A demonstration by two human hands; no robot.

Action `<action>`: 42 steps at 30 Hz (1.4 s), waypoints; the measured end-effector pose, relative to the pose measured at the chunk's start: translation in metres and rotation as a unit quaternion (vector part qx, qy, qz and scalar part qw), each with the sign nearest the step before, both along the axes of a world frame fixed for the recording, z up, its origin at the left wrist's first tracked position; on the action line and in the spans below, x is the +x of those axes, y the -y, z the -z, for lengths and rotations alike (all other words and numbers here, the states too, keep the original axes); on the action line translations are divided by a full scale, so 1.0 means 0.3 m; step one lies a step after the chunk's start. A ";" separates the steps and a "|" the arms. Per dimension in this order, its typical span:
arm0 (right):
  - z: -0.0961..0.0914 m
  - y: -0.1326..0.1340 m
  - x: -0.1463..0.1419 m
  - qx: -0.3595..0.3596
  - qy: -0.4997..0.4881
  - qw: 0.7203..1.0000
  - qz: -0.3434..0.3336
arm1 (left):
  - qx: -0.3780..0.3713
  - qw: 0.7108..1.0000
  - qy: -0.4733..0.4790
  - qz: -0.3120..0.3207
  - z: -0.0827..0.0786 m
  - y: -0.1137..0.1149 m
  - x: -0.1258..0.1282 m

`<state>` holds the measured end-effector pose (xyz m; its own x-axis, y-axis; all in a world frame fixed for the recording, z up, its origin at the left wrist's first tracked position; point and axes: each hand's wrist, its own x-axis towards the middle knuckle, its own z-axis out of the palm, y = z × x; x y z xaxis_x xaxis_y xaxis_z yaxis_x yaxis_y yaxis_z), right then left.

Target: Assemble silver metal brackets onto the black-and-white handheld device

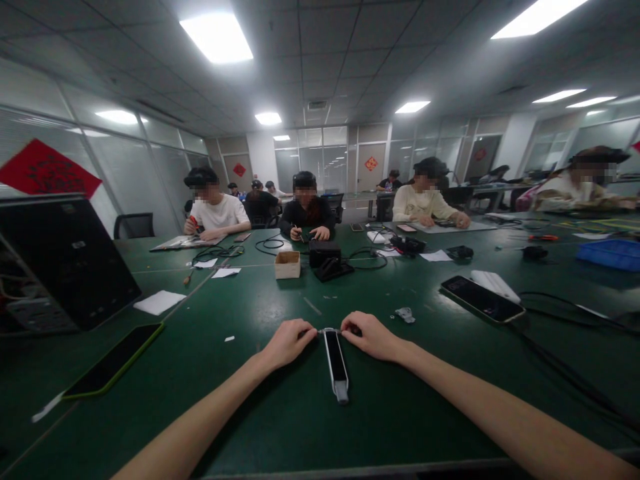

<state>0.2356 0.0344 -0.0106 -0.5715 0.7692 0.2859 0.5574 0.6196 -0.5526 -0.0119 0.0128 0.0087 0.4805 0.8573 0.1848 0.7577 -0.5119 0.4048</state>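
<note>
My left hand (289,344) and my right hand (367,336) meet at the far end of a slim black-and-white electronic device (336,363) lying lengthwise on the green table mat (240,300). Fingers of both hands pinch that end, where a thin silver metal part (321,331) shows between them. The black piece under my right fingertips is partly hidden. A small grey metal fitting (405,315) lies a little to the right of my right hand, not touching it.
A smartphone in a green case (113,360) lies to my left, and a black smartphone (483,300) to my right beside black cables (565,360). Farther off stand a small cardboard box (287,265) and a black soldering station (325,253). Several co-workers (307,210) sit across the table.
</note>
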 end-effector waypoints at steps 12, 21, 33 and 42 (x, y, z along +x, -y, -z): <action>0.015 -0.005 -0.005 0.007 0.005 1.000 0.001 | -0.003 1.000 0.022 -0.013 0.018 -0.007 -0.010; -0.005 0.008 -0.008 -0.008 0.012 1.000 0.007 | 0.043 0.999 -0.009 -0.018 0.022 -0.001 -0.015; 0.011 -0.004 -0.005 -0.003 0.002 1.000 -0.002 | 0.067 0.997 -0.027 -0.015 0.010 0.015 -0.011; 0.017 -0.008 -0.006 0.002 0.010 1.000 0.002 | 0.068 0.998 -0.007 0.007 0.024 0.017 -0.010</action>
